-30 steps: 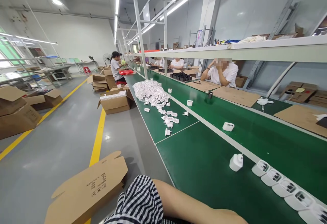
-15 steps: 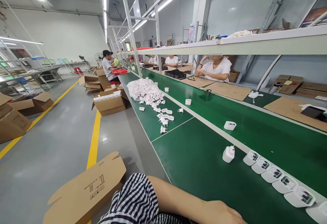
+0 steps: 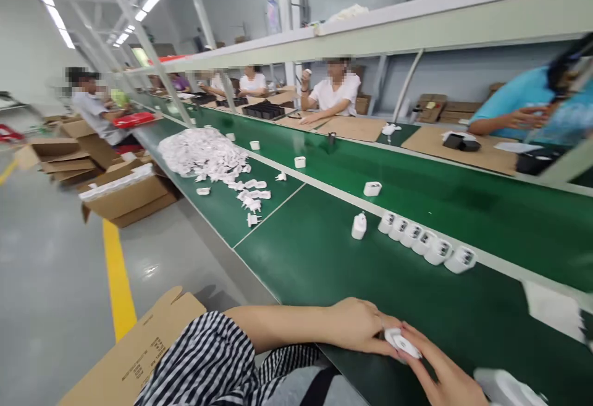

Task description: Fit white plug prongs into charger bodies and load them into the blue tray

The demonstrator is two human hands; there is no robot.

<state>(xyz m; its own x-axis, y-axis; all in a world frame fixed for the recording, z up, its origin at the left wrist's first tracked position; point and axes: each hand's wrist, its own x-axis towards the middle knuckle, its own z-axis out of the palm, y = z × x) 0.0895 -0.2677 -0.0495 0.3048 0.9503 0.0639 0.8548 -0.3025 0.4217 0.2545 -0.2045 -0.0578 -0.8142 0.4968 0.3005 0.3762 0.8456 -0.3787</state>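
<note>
My left hand (image 3: 359, 325) rests on the near edge of the green bench (image 3: 324, 257), its fingers closed round a small white plug part (image 3: 402, 342). My right hand (image 3: 440, 372) comes in from the lower right and pinches the same part from the other side. A row of several white adapters (image 3: 424, 242) lies along the white dividing strip, with one more standing adapter (image 3: 358, 226) at its left end. Another white piece (image 3: 507, 389) sits at the bottom edge by my right wrist.
A heap of white plug parts (image 3: 204, 152) lies further up the bench. Single adapters (image 3: 372, 189) ride the conveyor belt (image 3: 463, 202). Other people sit across it, one in white (image 3: 336, 94), one in blue (image 3: 523, 100). Open cardboard boxes (image 3: 125, 193) stand on the floor at left.
The view has swung right and down. Both my hands have come into sight, holding a white part together; earlier only my left forearm showed. A person in blue now appears at the right.
</note>
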